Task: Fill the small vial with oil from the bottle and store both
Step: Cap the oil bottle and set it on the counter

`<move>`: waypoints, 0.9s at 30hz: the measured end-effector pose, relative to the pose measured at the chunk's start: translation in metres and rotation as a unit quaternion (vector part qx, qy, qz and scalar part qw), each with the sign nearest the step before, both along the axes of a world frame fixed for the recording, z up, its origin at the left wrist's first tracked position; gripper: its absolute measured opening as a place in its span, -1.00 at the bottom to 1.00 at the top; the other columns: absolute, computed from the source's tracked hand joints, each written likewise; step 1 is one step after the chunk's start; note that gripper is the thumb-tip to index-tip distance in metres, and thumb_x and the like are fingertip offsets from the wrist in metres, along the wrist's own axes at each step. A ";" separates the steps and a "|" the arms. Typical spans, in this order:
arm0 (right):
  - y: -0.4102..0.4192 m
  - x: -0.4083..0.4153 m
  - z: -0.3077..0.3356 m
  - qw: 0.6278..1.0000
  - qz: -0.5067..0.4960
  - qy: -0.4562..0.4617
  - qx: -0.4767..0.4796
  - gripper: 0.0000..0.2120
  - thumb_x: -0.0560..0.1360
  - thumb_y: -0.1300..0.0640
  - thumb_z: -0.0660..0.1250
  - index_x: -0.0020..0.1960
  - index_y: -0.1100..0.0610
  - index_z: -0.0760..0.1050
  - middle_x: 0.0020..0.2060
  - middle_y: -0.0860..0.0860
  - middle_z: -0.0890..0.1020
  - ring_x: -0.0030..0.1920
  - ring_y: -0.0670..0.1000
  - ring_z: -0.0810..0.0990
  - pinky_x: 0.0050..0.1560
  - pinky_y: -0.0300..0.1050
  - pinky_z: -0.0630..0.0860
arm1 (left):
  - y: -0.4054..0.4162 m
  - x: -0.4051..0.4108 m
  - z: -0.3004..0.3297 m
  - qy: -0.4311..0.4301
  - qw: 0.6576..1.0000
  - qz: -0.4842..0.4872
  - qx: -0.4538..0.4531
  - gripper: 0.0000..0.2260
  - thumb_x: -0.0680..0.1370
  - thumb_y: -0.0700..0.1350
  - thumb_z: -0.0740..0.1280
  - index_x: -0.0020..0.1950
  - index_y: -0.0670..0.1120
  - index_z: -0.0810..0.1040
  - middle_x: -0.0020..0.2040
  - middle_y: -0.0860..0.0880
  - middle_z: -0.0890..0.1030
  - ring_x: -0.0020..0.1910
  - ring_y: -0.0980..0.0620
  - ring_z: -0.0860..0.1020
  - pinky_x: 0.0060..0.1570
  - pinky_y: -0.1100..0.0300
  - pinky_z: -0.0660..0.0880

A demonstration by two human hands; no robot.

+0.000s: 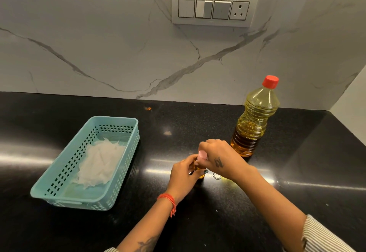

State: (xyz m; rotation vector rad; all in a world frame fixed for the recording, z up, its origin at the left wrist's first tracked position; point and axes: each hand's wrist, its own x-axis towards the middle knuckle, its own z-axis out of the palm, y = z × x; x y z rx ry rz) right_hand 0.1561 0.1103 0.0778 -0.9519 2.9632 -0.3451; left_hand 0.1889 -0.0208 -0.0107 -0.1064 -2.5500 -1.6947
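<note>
Vial (198,169): on counter (178,125), amber-filled, gripped in my left hand (183,175). Right hand (216,155): fingertips closed on pink cap (203,155). Bottle (254,121): capped, behind. Basket (126,121): left. Advice: brace vial upright, turn cap squarely.

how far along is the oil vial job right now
Done: the oil bottle stands with its red cap on, and the vial shows amber oil. In hand: the left hand steadies the vial while the right hand works at its top. Left: neither is in the teal basket yet.
</note>
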 end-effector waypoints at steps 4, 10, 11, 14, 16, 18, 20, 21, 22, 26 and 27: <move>0.002 -0.003 -0.009 0.997 -0.044 -0.030 0.047 -0.57 0.42 -0.25 0.30 -0.01 0.12 0.42 -0.12 0.05 0.59 -0.20 -0.01 0.47 -0.24 -0.14 0.34 | -0.001 -0.001 -0.002 0.004 1.000 0.001 0.004 -0.68 0.40 -0.20 0.44 0.09 0.09 0.55 -0.07 0.03 0.66 -0.05 0.10 0.62 0.03 0.13 0.56; 0.015 0.001 0.002 0.992 0.014 -0.123 -0.026 -0.33 0.45 0.18 0.38 0.44 -0.12 0.17 0.39 0.00 0.36 0.38 0.04 0.32 0.32 -0.04 0.36 | -0.001 -0.002 -0.003 -0.005 1.000 0.010 0.006 -0.66 0.39 -0.13 0.47 0.14 0.04 0.54 -0.01 0.02 0.66 0.01 0.12 0.60 0.11 0.14 0.53; 0.013 0.000 0.002 0.993 0.029 -0.106 -0.032 -0.40 0.45 0.29 0.33 0.39 -0.12 0.29 0.36 -0.01 0.41 0.36 0.03 0.36 0.29 -0.05 0.41 | -0.001 -0.002 -0.004 -0.006 1.000 0.012 0.006 -0.66 0.39 -0.14 0.47 0.14 0.04 0.54 -0.02 0.01 0.67 0.00 0.11 0.61 0.11 0.10 0.54; 0.006 -0.004 0.003 0.997 0.043 -0.065 -0.021 -0.65 0.46 0.31 0.30 0.17 -0.02 0.51 0.09 0.02 0.57 0.12 0.04 0.53 0.07 -0.05 0.54 | 0.000 -0.003 -0.005 -0.009 1.000 0.012 0.006 -0.64 0.38 -0.13 0.47 0.15 0.04 0.54 -0.05 0.01 0.68 -0.04 0.11 0.63 0.07 0.07 0.55; 0.004 -0.006 0.003 0.998 0.027 -0.050 -0.014 -0.82 0.47 0.15 0.32 0.07 0.07 0.52 -0.03 0.04 0.59 -0.01 0.04 0.56 -0.04 -0.06 0.53 | 0.000 -0.003 -0.005 -0.005 1.000 0.012 0.001 -0.68 0.38 -0.13 0.47 0.10 0.06 0.55 -0.08 0.03 0.67 -0.06 0.12 0.62 0.05 0.06 0.56; 0.002 -0.008 0.002 0.999 0.001 -0.042 0.000 -0.77 0.44 -0.03 0.35 0.00 0.09 0.47 -0.11 0.03 0.59 -0.12 0.01 0.55 -0.18 -0.12 0.49 | -0.001 -0.002 -0.004 0.002 1.000 0.005 -0.004 -0.70 0.39 -0.15 0.45 0.09 0.06 0.54 -0.09 0.03 0.67 -0.07 0.11 0.62 0.04 0.06 0.56; 0.004 -0.011 -0.002 0.997 -0.019 -0.070 0.037 -0.63 0.38 -0.17 0.38 -0.02 0.08 0.43 -0.16 0.01 0.57 -0.19 -0.01 0.51 -0.30 -0.18 0.39 | -0.001 -0.002 -0.004 0.007 1.000 0.003 -0.010 -0.68 0.40 -0.17 0.43 0.13 0.03 0.54 -0.06 0.02 0.66 -0.04 0.09 0.61 0.05 0.05 0.55; 0.007 -0.011 -0.001 0.993 -0.026 -0.096 0.056 -0.58 0.35 -0.21 0.39 0.00 0.08 0.43 -0.15 0.01 0.57 -0.19 -0.02 0.50 -0.30 -0.19 0.37 | -0.002 -0.002 -0.004 0.007 1.000 0.005 -0.012 -0.66 0.40 -0.18 0.42 0.15 0.02 0.53 -0.03 0.01 0.66 -0.01 0.08 0.61 0.08 0.05 0.55; 0.011 -0.011 0.000 0.990 -0.032 -0.125 0.065 -0.54 0.33 -0.22 0.41 0.05 0.07 0.44 -0.10 0.02 0.58 -0.15 -0.02 0.51 -0.26 -0.19 0.41 | -0.002 -0.002 -0.004 0.008 1.000 0.006 -0.011 -0.64 0.40 -0.19 0.43 0.17 0.01 0.53 -0.01 0.01 0.65 0.01 0.08 0.61 0.10 0.06 0.54; 0.019 -0.009 0.011 0.990 -0.006 -0.139 -0.003 -0.41 0.41 0.16 0.42 0.37 -0.08 0.29 0.27 0.02 0.48 0.26 0.03 0.44 0.18 -0.05 0.48 | -0.001 -0.003 -0.005 0.002 1.000 0.010 -0.005 -0.64 0.38 -0.14 0.47 0.15 0.03 0.53 -0.02 0.00 0.66 0.00 0.10 0.61 0.10 0.11 0.54; 0.016 -0.007 0.012 0.991 0.012 -0.133 -0.022 -0.41 0.42 0.28 0.38 0.35 -0.11 0.32 0.29 0.00 0.47 0.30 0.02 0.41 0.21 -0.04 0.48 | -0.001 -0.003 -0.005 -0.001 1.000 0.012 -0.005 -0.64 0.38 -0.15 0.47 0.16 0.02 0.53 -0.02 0.00 0.66 -0.01 0.10 0.61 0.10 0.12 0.54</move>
